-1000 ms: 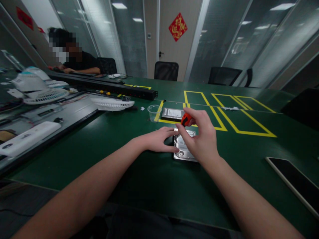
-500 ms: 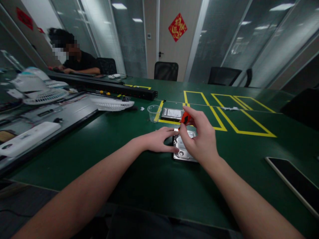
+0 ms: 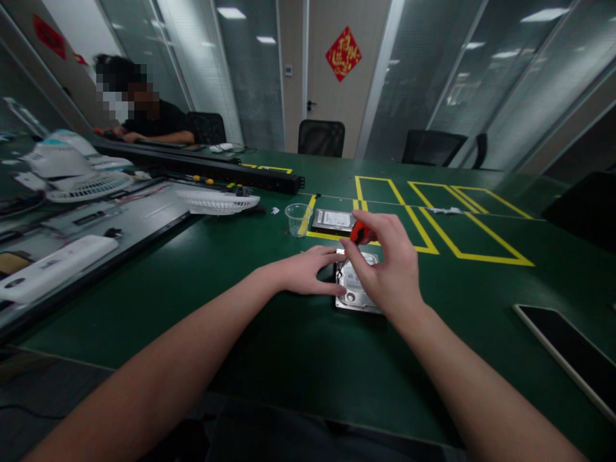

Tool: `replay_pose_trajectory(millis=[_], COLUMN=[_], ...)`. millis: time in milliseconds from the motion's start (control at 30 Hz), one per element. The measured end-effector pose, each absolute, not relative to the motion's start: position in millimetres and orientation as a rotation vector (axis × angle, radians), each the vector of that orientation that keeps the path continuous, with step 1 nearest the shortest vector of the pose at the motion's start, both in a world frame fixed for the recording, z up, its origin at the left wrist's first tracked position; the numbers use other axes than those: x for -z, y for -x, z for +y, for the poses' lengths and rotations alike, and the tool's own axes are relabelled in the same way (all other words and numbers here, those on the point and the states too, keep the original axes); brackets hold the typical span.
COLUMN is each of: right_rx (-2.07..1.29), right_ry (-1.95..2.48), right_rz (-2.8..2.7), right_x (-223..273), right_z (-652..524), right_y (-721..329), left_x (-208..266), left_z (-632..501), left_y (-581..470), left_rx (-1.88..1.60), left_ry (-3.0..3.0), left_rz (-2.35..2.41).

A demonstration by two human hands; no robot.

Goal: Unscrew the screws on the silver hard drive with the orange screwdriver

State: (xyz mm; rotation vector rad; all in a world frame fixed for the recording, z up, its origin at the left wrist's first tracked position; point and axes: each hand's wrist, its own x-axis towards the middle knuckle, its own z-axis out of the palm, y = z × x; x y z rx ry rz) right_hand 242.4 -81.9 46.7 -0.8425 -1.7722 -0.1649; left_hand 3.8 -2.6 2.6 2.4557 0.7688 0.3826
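Lying toward the left of the green table [image 3: 289, 359] is a white fan cover [image 3: 216, 200], with a clear cup [image 3: 298, 221] standing farther right. Next comes the left hand [image 3: 310, 269], spread rather than clenched, its thumb and fingers resting on the left side of a silver hard drive [image 3: 347, 282], flat on the table before the person. Behind it sits a second drive [image 3: 332, 219]. The orange-and-black screwdriver [image 3: 357, 232] could slip if it leans too far or is pressed too lightly, scratching the cover or jabbing the nearby left fingers; a weak left hold might let the drive twist. Its handle points up and rightward, the shaft down and leftward; whether the tip touches is too small to tell. The silver drive's long axis seems to run away from the person, its right side hidden by the right hand [image 3: 392, 256], which pinches the screwdriver. Far right lies a dark slab [image 3: 568, 350].
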Motion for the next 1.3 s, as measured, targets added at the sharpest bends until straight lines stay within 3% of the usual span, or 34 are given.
replay_pose_trajectory(millis=[1300], right_rx=[0.119], right_ry=[0.839], right_rz=[-1.798], right_x=[-43.9], right_z=[-81.2], right_y=[-242.2], left_x=[-4.3], left_z=[-3.0], left_y=[-3.3], left_rx=[-0.351], left_ry=[-2.439], left_rz=[0.799])
